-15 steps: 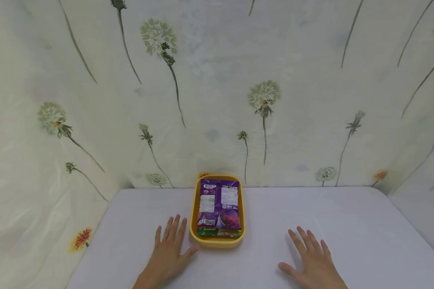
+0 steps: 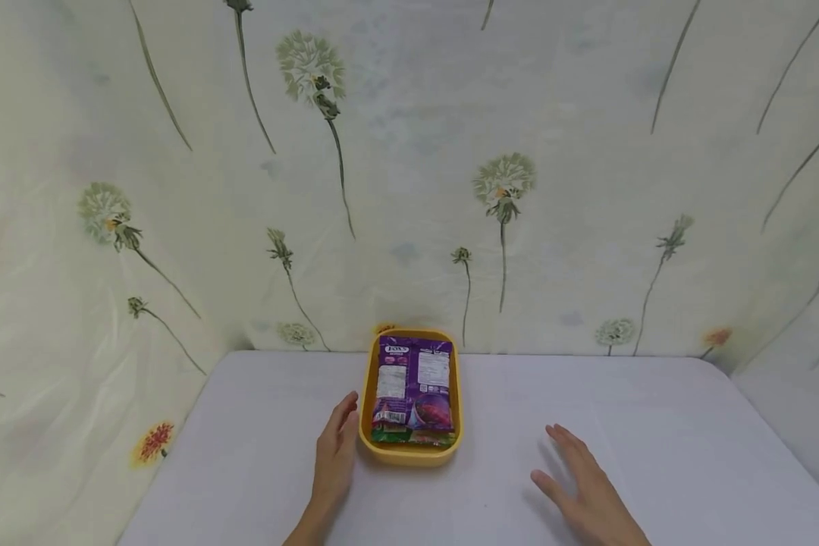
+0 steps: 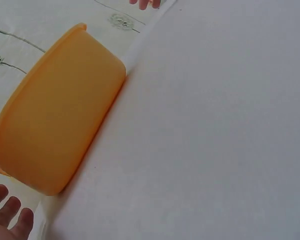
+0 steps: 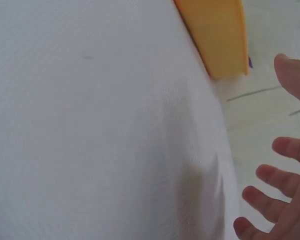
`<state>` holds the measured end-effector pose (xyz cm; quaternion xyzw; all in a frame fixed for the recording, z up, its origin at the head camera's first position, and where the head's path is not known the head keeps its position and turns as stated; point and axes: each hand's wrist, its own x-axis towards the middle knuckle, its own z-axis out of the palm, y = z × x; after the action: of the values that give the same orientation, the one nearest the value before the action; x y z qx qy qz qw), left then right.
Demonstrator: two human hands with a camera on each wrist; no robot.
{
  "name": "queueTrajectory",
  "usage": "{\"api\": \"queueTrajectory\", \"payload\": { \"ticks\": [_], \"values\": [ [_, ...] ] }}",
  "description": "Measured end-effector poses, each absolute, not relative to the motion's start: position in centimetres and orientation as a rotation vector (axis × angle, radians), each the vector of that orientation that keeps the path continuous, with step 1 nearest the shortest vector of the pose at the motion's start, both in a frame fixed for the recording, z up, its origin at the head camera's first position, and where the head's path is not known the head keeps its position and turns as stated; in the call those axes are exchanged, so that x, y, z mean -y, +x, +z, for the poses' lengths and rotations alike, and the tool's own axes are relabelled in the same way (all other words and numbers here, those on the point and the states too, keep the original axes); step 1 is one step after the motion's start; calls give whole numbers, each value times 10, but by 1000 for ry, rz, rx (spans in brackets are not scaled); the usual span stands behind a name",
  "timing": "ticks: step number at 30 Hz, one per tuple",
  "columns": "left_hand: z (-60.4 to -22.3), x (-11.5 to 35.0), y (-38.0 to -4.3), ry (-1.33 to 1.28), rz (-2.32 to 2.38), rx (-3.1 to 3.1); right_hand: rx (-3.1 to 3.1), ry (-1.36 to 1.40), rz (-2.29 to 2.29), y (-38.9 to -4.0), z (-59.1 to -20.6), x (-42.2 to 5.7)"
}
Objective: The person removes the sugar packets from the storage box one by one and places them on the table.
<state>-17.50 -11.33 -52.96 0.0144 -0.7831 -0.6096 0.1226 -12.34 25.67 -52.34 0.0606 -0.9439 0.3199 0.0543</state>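
Observation:
A yellow plastic basket (image 2: pixel 409 457) stands at the back edge of the table. Inside lie purple snack packets (image 2: pixel 431 379), with a green packet (image 2: pixel 392 435) showing beneath them at the front. My left hand (image 2: pixel 334 455) is turned on its side just left of the basket, its fingers pointing toward the basket's left wall and holding nothing. In the left wrist view its fingertips appear at the lower left, near the basket's end. Farther right, my right hand (image 2: pixel 583 485) hovers over the table with spread, relaxed fingers, apart from the basket. In the right wrist view its fingers (image 4: pixel 275 180) hold nothing.
A white cloth covers the table (image 2: pixel 655 417). Behind it hangs a pale curtain (image 2: pixel 409 152) printed with dandelions, close against the basket's far end.
My left hand has turned from palm-down onto its side and moved right, closer to the basket. The right hand has also tilted sideways, its fingers closer together. The basket stays in place.

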Motion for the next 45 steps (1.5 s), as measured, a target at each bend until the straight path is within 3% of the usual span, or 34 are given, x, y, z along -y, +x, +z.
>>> {"api": "queueTrajectory", "payload": {
  "ticks": [24, 34, 45],
  "values": [
    [-536, 80, -202, 354, -2096, 1913, 2455, 252, 1674, -156, -515, -201],
    [-535, 81, -200, 339, -2088, 1851, 2356, 260, 1874, -161, -514, -164],
    [-540, 80, -202, 274, -2072, 1868, 2392, 247, 1805, -165, -509, -156]
  ]
}}
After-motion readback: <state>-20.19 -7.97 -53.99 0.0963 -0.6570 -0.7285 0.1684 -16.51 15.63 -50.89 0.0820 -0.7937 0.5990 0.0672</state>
